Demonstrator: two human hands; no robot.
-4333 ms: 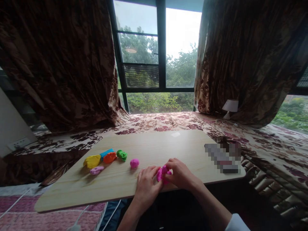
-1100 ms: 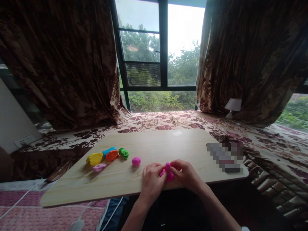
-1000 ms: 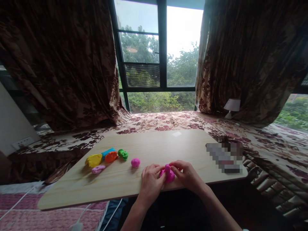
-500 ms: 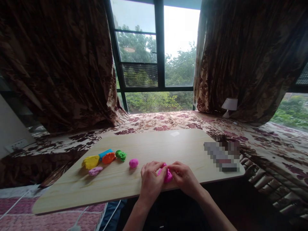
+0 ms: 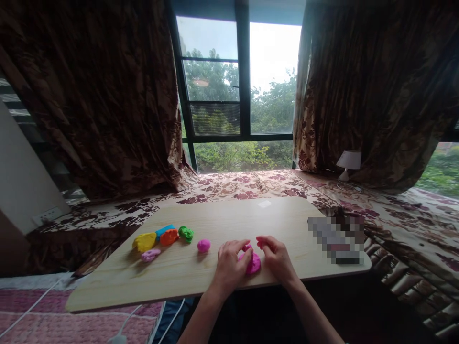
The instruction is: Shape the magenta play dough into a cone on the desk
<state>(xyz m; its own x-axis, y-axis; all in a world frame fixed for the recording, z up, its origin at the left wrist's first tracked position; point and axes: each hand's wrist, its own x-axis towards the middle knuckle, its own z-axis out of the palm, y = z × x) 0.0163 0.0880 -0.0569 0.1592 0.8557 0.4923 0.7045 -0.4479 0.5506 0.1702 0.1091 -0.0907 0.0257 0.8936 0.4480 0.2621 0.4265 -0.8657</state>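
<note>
Your hands meet over the near edge of the table: your left hand (image 5: 231, 263) has thumb and fingers closed around the upper part of the magenta clay (image 5: 255, 265), while your right hand (image 5: 279, 260) stands just beside it, fingers half curled and apart from the clay. You cannot tell whether a small bit sits between the right fingertips.

Largest around you are the dark patterned curtains (image 5: 100, 95), drawn to either side of the window (image 5: 243, 71), with trees (image 5: 274, 112) beyond the glass. Below them you have the flowered cloth (image 5: 244, 184) on the ledge, and in front of it the pale wooden table (image 5: 172, 277). A pink blanket (image 5: 86, 317) lies lower left of the table.

At the right end of your table is a pixelated patch (image 5: 337, 241); you cannot make out what it covers. A white lamp (image 5: 349, 160) stands on the ledge behind it.

Your magenta clay rests on the table near its front edge, a broad base with a raised part under your left thumb. Well to its left you have a yellow lump (image 5: 144, 242), orange lump (image 5: 168, 236), blue lump (image 5: 163, 231) and green lump (image 5: 186, 233) grouped close together. Smaller are the lilac piece (image 5: 150, 255), just in front of the yellow, and the pink ball (image 5: 203, 245), between the green and your left hand.
</note>
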